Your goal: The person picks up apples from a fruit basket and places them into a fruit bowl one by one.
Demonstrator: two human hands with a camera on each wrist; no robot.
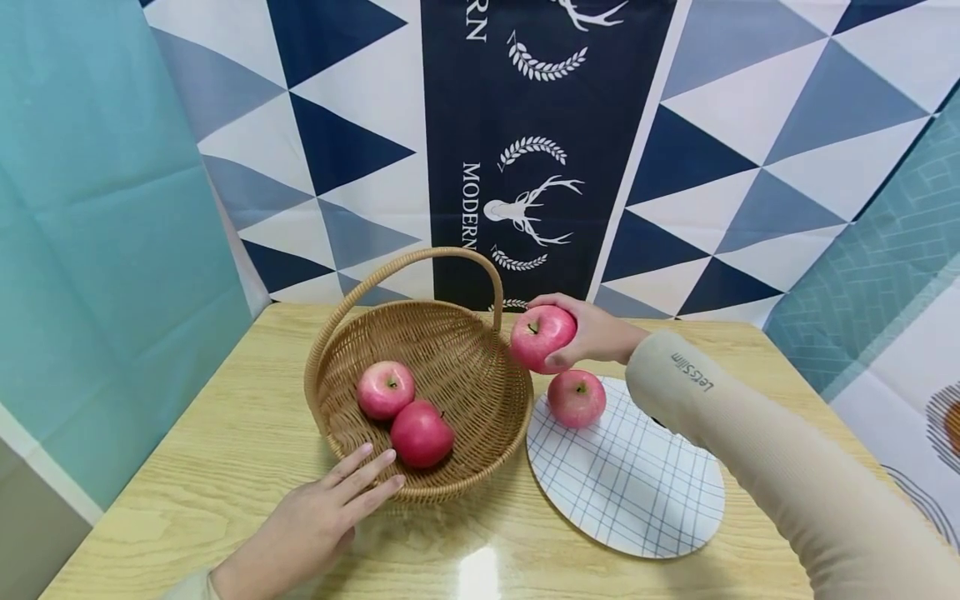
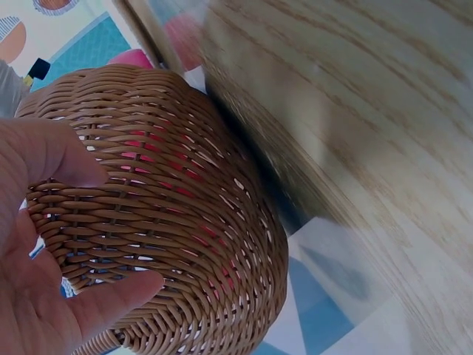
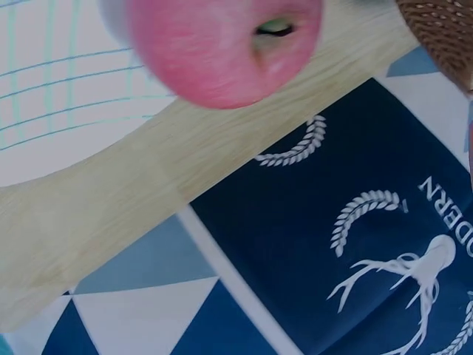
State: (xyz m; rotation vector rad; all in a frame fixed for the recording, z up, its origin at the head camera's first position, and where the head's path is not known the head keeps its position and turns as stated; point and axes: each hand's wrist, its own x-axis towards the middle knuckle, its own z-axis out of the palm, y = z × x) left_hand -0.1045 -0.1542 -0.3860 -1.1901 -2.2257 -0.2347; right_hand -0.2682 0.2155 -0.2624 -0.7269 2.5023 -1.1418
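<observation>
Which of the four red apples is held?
The pinkish-red apple in the right hand; two other apples lie in the brown wicker basket, the fourth apple on the white checked oval board.

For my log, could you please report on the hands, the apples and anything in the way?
Right hand grips an apple beside the basket; left hand at its near rim. Two apples inside, another on mat. Basket handle possibly in the way.

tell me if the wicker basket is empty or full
Partly filled: the wicker basket holds a paler apple and a darker red apple, with bare weave showing beside them.
</observation>
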